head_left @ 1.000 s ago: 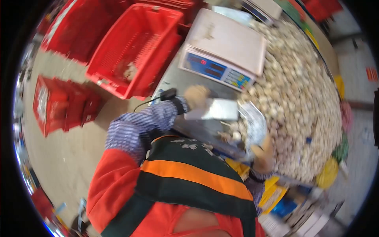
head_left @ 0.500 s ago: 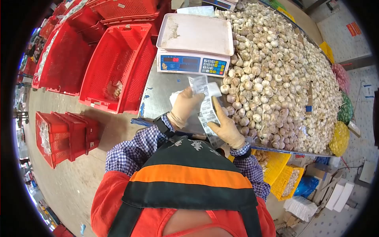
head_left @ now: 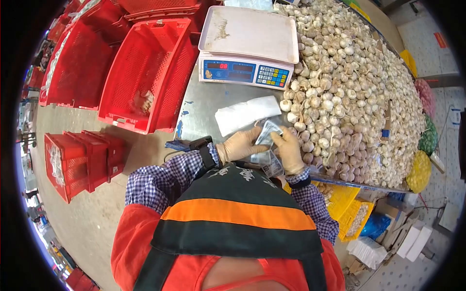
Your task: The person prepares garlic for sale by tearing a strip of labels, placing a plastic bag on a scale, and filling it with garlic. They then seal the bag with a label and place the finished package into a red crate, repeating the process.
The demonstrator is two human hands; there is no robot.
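A strip of printed labels (head_left: pixel 270 132), partly see-through, is folded between my gloved hands near the table's front edge. My left hand (head_left: pixel 241 144) pinches it from the left, fingers closed. On the other side my right hand (head_left: pixel 289 151) grips it between thumb and fingers, and its lower end hangs toward the apron (head_left: pixel 238 213). Just beyond the hands a flat white stack, perhaps bags or paper (head_left: pixel 247 114), lies on the metal table (head_left: pixel 206 104). Behind that stands a digital scale (head_left: pixel 248 46) with a stained, bare pan.
A large heap of garlic bulbs (head_left: pixel 344 92) covers the table's right side. Red crates (head_left: pixel 145 72) stand at left, with more stacked crates (head_left: pixel 80 162) on the floor. Yellow crates (head_left: pixel 352 218) sit below the table at right, near filled mesh bags (head_left: pixel 418 169).
Both hands have come down closer to my body, and the long label strip is now bunched between them. The white stack beneath is uncovered. The view has shifted slightly.
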